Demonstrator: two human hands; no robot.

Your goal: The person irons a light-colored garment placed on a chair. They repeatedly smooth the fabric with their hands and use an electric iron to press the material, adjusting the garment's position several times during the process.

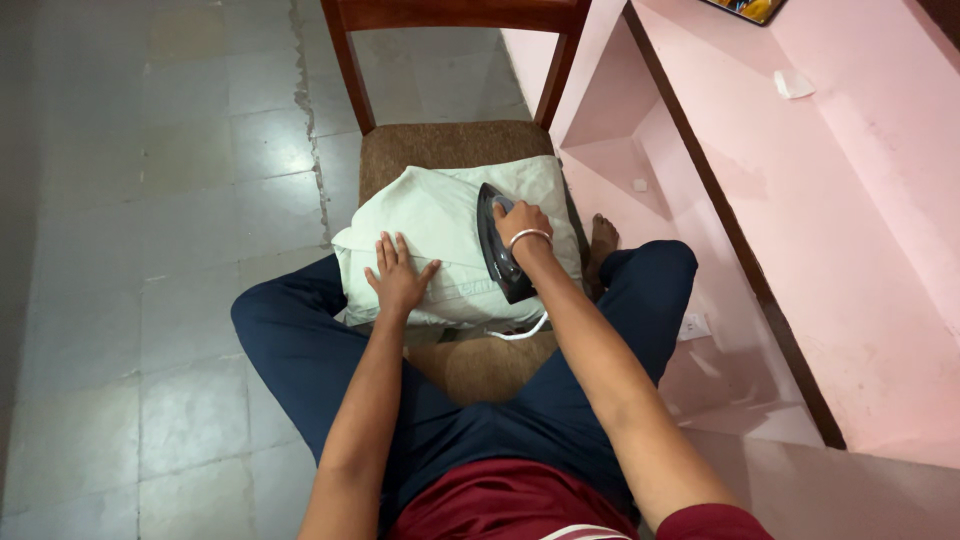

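Grey tiled floor (150, 200), pink wall (850, 230); a wooden chair (450, 145) with brown cushioned seat serves as the surface. Folded pale green cloth (430, 215) lies on it, left hand (398, 275) spread flat on top, right hand (522, 228) gripping the dark iron (500, 262).

We see soft, even indoor light, with a dull sheen on the floor tiles (180, 200), faint shadows, wide-angle bending at the edges, and sharp focus throughout.
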